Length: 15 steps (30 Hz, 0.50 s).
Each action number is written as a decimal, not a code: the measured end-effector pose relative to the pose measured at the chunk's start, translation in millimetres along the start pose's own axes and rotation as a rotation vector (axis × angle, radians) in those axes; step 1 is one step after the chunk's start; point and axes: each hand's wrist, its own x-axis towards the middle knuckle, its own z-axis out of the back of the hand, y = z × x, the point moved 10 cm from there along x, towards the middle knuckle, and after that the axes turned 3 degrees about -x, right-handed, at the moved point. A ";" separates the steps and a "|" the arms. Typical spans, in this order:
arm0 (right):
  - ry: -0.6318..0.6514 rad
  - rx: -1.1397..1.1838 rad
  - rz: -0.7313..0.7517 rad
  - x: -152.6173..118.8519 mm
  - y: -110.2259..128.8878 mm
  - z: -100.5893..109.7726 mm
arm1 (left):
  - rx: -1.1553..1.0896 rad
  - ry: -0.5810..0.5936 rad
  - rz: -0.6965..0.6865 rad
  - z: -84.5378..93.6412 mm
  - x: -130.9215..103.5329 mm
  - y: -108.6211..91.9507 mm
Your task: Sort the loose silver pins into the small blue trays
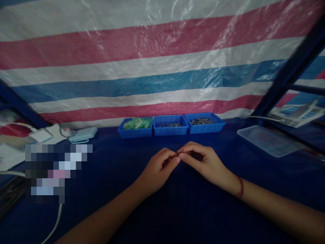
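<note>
My left hand (pixel 160 168) and my right hand (pixel 203 161) meet above the dark blue tabletop (pixel 182 213), fingertips touching. Thumb and fingers are pinched together on both; whatever they hold between them is too small and dark to name. A red cord circles my right wrist. Beyond the hands stand three blue bins in a row. Green and clear small pieces (pixel 138 123) fill the left bin (pixel 135 133). A few metal pins or screws (pixel 174 124) lie in the middle bin (pixel 170 130), and more metal pieces (pixel 202 121) are heaped in the right bin (pixel 207 128).
A clear plastic lid or tray (pixel 270 140) lies at the right. On the left are a light blue case (pixel 83 135), white chargers (pixel 42 135) with cables, and a blurred-out item (pixel 57 173). A striped plastic sheet (pixel 152 78) hangs behind, between blue frame posts (pixel 281 79).
</note>
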 end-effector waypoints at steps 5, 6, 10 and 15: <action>-0.018 0.021 -0.014 -0.2 1.7 0.9 | -0.029 0.002 0.020 -0.9 0.4 1.4; -0.014 0.024 -0.016 -0.1 2.2 0.5 | -0.036 0.000 0.028 -0.7 0.2 2.0; -0.014 0.035 -0.029 -0.3 2.4 0.2 | -0.065 0.001 0.056 -1.6 -0.5 4.6; -0.017 0.029 -0.024 -0.7 1.2 0.3 | -0.069 -0.022 0.065 -0.7 -1.2 7.8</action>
